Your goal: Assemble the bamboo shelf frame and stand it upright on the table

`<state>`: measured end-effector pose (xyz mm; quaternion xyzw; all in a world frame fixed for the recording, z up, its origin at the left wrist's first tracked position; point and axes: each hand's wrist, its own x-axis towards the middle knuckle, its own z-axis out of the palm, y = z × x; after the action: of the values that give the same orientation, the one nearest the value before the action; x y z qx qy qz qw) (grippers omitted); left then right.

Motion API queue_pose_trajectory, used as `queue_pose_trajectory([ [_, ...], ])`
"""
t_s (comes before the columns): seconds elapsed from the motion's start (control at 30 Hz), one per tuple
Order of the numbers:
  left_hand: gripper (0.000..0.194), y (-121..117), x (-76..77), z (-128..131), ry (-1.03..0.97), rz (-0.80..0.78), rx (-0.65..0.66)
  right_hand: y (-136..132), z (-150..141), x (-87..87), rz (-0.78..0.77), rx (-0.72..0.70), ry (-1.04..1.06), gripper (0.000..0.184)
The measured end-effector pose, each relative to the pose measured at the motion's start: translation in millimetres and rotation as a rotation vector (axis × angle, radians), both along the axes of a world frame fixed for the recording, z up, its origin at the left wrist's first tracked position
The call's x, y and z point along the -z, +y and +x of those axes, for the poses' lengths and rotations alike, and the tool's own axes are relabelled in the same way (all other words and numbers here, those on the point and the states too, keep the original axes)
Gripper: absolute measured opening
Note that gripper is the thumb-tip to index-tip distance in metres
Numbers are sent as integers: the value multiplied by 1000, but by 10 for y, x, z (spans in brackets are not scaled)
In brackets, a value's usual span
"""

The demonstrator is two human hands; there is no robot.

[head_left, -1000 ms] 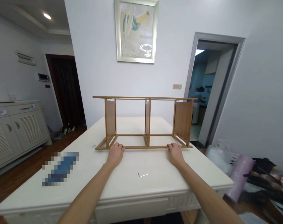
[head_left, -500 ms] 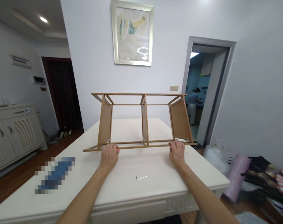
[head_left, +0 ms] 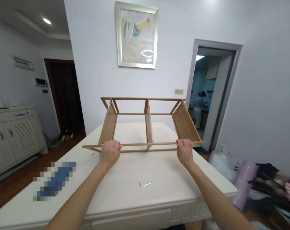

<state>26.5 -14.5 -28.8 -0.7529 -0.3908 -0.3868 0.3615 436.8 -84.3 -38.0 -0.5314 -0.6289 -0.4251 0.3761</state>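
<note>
A wooden shelf rack [head_left: 186,123] lies on its side above the white table [head_left: 125,198], tilted, with three panels between its slim rails. Its near long rail is raised off the tabletop. My left hand [head_left: 110,152] is closed around that rail near the left panel. Toward the right panel, my right hand [head_left: 185,150] grips the same rail. On the table between my forearms lies a small L-shaped hex key [head_left: 146,184]. Where the far side of the rack rests I cannot tell exactly.
A blurred blue item [head_left: 57,180] is on the table's left part. A wall with a framed picture [head_left: 137,35] stands behind the table. Beyond the doorway at right is a person [head_left: 197,107]. A pink roll [head_left: 245,180] and bags crowd the floor at right.
The rack's near rail has risen and come toward me, both hands moving with it. The rack now leans more. The hex key stays in place.
</note>
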Motion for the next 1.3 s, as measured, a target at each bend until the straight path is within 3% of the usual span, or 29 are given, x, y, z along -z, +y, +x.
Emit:
queue_pose_trajectory([
  [0.2, 35, 306, -342, 39, 13, -96, -24, 266, 42, -338, -84, 46, -38, 22],
  [0.5, 37, 727, -571, 115, 20, -180, -34, 659, 157, -590, -203, 64, -88, 26],
  [0.83, 33, 808, -636, 143, 17, -187, -22, 781, 200, -644, -221, 41, -103, 25],
  [1.3, 36, 643, -633, 80, 9, -168, -37, 502, 144, -759, -251, -20, -101, 29],
])
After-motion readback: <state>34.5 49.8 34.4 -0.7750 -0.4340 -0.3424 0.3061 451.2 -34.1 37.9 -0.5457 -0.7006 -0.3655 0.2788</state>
